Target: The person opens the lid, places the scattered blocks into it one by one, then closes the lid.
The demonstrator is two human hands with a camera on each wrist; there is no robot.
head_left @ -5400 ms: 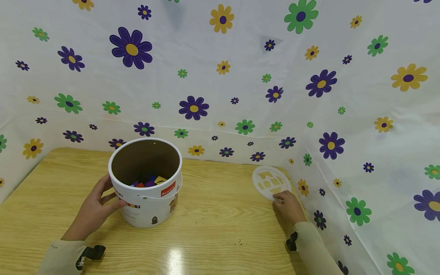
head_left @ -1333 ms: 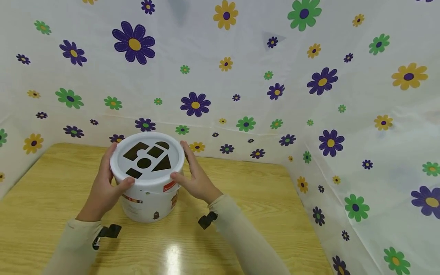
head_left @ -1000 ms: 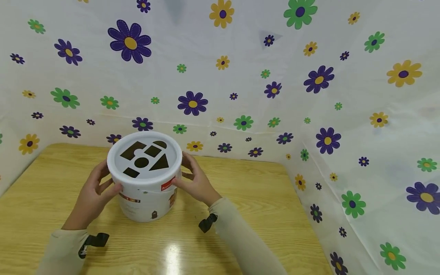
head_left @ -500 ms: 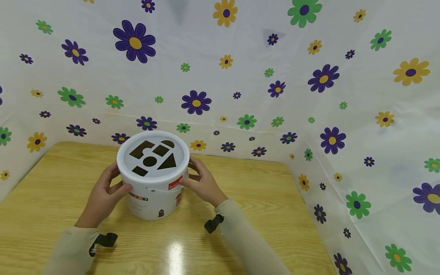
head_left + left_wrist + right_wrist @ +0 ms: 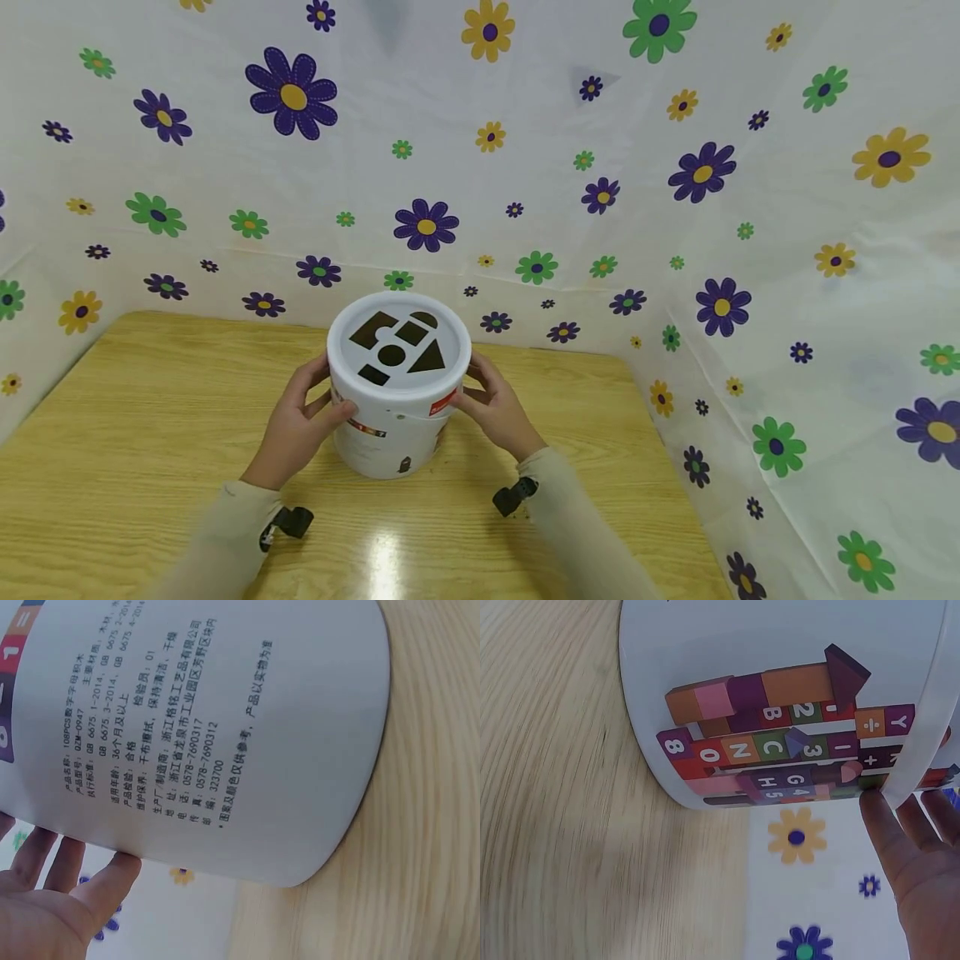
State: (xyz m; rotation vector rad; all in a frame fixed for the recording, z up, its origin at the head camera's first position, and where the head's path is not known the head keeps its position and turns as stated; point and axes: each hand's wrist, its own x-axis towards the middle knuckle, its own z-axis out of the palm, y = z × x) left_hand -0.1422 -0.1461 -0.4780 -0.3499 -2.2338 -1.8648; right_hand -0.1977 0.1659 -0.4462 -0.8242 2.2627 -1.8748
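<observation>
A white bucket point(image 5: 371, 446) stands upright at the middle of the table, with a white lid point(image 5: 408, 381) on top. Several dark shaped holes go through the lid, among them a circle and a triangle. My left hand point(image 5: 296, 425) grips the bucket's left side below the rim, thumb in front. From the right, my right hand point(image 5: 501, 412) holds the other side, its thumb by the red label. Printed text covers the bucket wall point(image 5: 300, 750) in the left wrist view; pictured letter blocks show on the bucket point(image 5: 765, 645) in the right wrist view. The lid hides the bucket's inside.
The wooden table point(image 5: 585, 450) reaches out on both sides of the bucket. A white cloth with printed flowers point(image 5: 540, 192) hangs along its back and right edges. Each wrist wears a black strap point(image 5: 517, 497).
The lid, at first on the table under my right hand, now sits on the bucket. Both hands have then moved the bucket to the right, mostly within the last half second.
</observation>
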